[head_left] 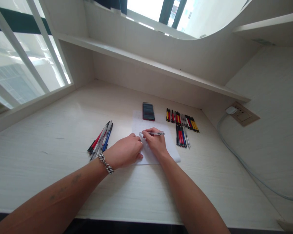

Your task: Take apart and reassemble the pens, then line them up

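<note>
My right hand (156, 143) grips a clear-barrelled pen (157, 133) whose tip end points left over a white sheet of paper (170, 146). Beside it, my left hand (126, 149) rests at the paper's left part with its fingers curled in. The inside of that hand is hidden, so what it holds, if anything, does not show. A chain bracelet (106, 163) circles my left wrist. Left of this hand lies a loose bundle of pens (101, 139) in red, clear, black and blue. Marks on the paper are too faint to read.
Behind the paper lies a dark phone (148, 111). Pens in an upper row (182, 119) and a shorter lower row (182, 136) lie to the right. A wall socket (244, 113) with a white plug and cable (234, 154) is at right. A shelf (146, 61) spans the back.
</note>
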Action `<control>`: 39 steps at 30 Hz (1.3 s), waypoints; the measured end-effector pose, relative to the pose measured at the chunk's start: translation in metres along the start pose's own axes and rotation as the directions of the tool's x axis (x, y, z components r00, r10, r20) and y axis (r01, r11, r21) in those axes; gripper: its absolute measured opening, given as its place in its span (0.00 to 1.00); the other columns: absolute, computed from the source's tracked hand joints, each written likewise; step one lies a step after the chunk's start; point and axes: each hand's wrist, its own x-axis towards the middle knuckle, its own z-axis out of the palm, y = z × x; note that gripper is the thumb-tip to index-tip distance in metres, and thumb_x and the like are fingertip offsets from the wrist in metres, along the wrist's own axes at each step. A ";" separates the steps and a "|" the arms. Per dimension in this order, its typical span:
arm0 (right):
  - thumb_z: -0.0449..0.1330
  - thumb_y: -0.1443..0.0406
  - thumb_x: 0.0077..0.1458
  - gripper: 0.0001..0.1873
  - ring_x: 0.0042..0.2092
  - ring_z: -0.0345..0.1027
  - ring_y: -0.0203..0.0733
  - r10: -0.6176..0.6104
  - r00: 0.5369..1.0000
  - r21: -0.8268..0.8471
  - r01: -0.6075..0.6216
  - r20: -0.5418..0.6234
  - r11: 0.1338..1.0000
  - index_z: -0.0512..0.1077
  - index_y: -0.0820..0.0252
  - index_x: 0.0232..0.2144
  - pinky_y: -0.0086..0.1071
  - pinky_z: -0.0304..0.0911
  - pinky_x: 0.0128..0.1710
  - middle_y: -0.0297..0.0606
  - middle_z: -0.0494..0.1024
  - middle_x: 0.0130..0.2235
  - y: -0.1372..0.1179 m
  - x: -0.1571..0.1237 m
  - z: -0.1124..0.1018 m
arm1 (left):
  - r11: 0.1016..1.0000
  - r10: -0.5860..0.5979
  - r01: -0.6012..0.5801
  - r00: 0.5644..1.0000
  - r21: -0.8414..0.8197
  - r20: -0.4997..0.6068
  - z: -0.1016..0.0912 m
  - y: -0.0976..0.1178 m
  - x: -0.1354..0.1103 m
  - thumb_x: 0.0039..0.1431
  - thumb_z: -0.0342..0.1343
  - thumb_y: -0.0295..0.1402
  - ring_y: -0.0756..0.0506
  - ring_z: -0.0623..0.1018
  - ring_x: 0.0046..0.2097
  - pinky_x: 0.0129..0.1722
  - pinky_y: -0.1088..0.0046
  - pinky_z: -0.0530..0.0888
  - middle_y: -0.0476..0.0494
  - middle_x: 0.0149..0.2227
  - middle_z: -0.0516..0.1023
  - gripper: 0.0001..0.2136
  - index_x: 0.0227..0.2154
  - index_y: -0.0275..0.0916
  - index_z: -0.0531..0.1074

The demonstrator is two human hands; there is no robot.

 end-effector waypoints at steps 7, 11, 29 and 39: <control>0.59 0.58 0.47 0.11 0.32 0.71 0.41 -0.011 1.000 -0.045 0.011 -0.008 0.999 0.75 0.59 0.28 0.32 0.63 0.33 0.36 0.79 0.29 0.001 0.001 0.001 | 1.000 0.006 -0.007 1.000 -0.019 -0.014 0.002 -0.001 0.001 0.54 0.57 0.35 0.38 0.72 0.42 0.41 0.64 0.69 0.36 0.33 0.76 0.08 0.30 0.34 0.75; 0.58 0.58 0.47 0.11 0.31 0.71 0.41 0.015 0.996 -0.111 -0.025 -0.087 0.993 0.75 0.59 0.26 0.32 0.62 0.32 0.35 0.79 0.28 0.001 0.002 0.000 | 1.000 -0.008 0.008 1.000 -0.018 0.004 -0.001 0.000 0.000 0.54 0.57 0.35 0.39 0.72 0.42 0.41 0.65 0.69 0.36 0.34 0.76 0.08 0.31 0.34 0.75; 0.61 0.49 0.47 0.20 0.20 0.57 0.30 0.133 0.984 0.417 -0.170 0.116 0.893 0.75 0.62 0.28 0.26 0.51 0.19 0.33 0.70 0.19 -0.006 -0.002 -0.033 | 0.925 -0.299 0.221 0.925 -0.308 -0.234 0.002 -0.018 0.011 0.58 0.51 0.46 0.42 0.76 0.42 0.39 0.69 0.69 0.39 0.45 0.77 0.22 0.49 0.37 0.68; 0.61 0.47 0.47 0.23 0.17 0.54 0.29 0.130 0.986 0.421 -0.163 0.106 0.892 0.73 0.63 0.26 0.25 0.46 0.16 0.30 0.65 0.16 -0.011 0.003 -0.043 | 0.930 -0.220 0.149 0.959 -0.337 -0.181 0.003 -0.013 0.015 0.62 0.48 0.40 0.47 0.74 0.31 0.29 0.74 0.64 0.48 0.29 0.77 0.11 0.36 0.41 0.73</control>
